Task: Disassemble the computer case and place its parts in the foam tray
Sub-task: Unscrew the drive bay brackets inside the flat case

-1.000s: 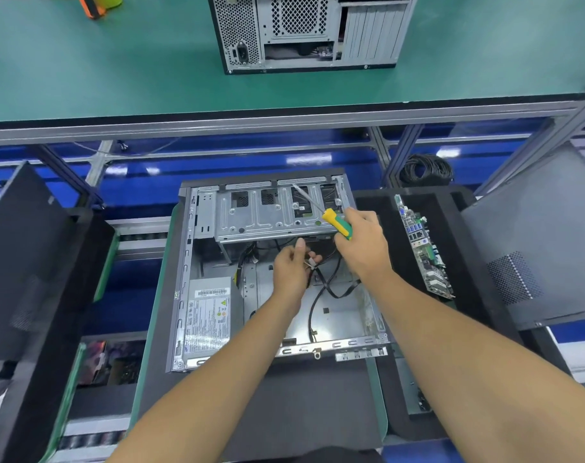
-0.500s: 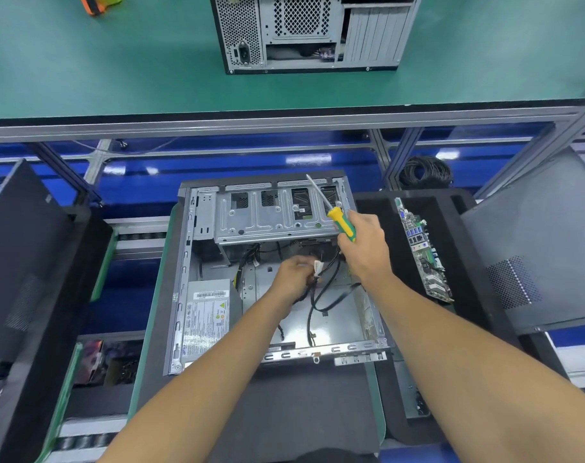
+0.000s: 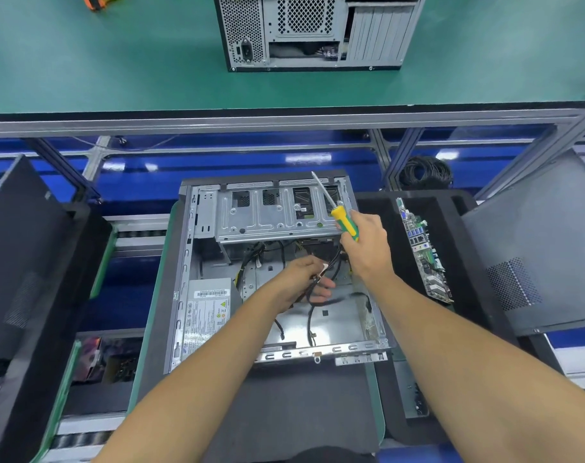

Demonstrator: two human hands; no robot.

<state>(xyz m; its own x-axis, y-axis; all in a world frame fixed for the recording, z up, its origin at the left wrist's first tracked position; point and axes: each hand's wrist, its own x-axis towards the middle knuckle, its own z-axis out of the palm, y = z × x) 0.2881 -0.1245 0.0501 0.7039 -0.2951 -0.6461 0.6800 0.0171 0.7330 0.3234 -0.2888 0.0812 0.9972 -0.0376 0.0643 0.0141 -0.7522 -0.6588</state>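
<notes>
An open grey computer case (image 3: 184, 279) lies on its side in front of me, with a drive cage (image 3: 267, 218) at its far end and a power supply (image 3: 207, 309) at its left. My left hand (image 3: 304, 279) reaches inside and grips a bundle of black cables (image 3: 313, 315) with a small white connector. My right hand (image 3: 368, 252) is above the case's right side, holding a yellow-green screwdriver (image 3: 344, 222) with the blade pointing up and away. A black foam tray (image 3: 478, 295) to the right holds a motherboard (image 3: 424, 252) on edge.
A grey side panel (image 3: 535, 255) leans at the right and a dark panel (image 3: 20, 248) at the left. A second computer case (image 3: 318, 31) stands on the green bench beyond. A coil of black cable (image 3: 424, 172) lies behind the tray.
My left hand has moved down and right inside the case, pulling the cables along. My right hand with the screwdriver has held nearly still.
</notes>
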